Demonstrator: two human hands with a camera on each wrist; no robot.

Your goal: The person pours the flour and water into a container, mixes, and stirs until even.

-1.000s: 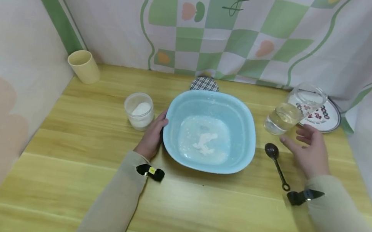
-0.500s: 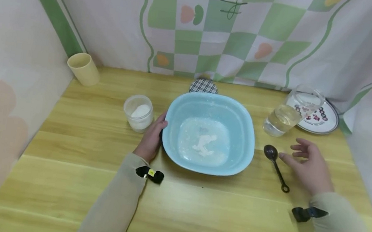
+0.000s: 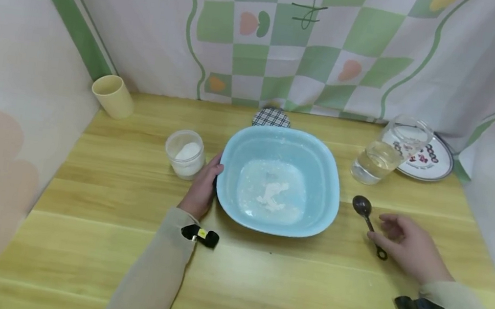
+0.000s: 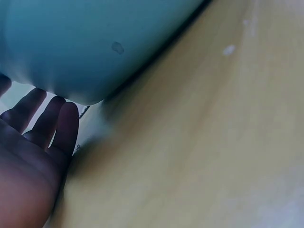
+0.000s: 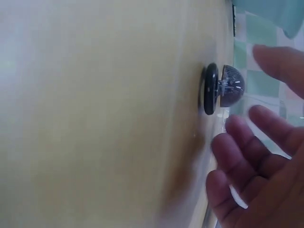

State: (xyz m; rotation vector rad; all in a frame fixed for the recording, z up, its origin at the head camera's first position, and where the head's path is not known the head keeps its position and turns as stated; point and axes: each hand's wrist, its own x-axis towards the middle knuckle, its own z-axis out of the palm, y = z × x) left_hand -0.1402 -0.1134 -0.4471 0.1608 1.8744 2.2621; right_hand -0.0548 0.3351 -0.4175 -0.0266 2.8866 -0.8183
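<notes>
A light blue plastic basin (image 3: 273, 224) holds a patch of white powder (image 3: 272, 194) on its wet-looking floor. My left hand (image 3: 200, 190) holds its left side, thumb at the rim; in the left wrist view the fingers (image 4: 64, 126) touch the outer wall. My right hand (image 3: 414, 247) hovers by the handle of a dark brown spoon (image 3: 362, 206) lying on the table. Its thumb and fingers are apart in the right wrist view, with the spoon (image 5: 232, 86) beyond them, not held.
Left of the basin stands a clear jar (image 3: 185, 159) of white powder. A beige cup (image 3: 114, 99) is at the back left. To the right are a glass (image 3: 373, 165) of pale yellow liquid and a patterned plate (image 3: 433, 167). A checked round item (image 3: 272, 117) sits behind the basin.
My right hand has moved from near the glass back towards me, to beside the spoon's handle. My left hand and the basin have stayed in place.
</notes>
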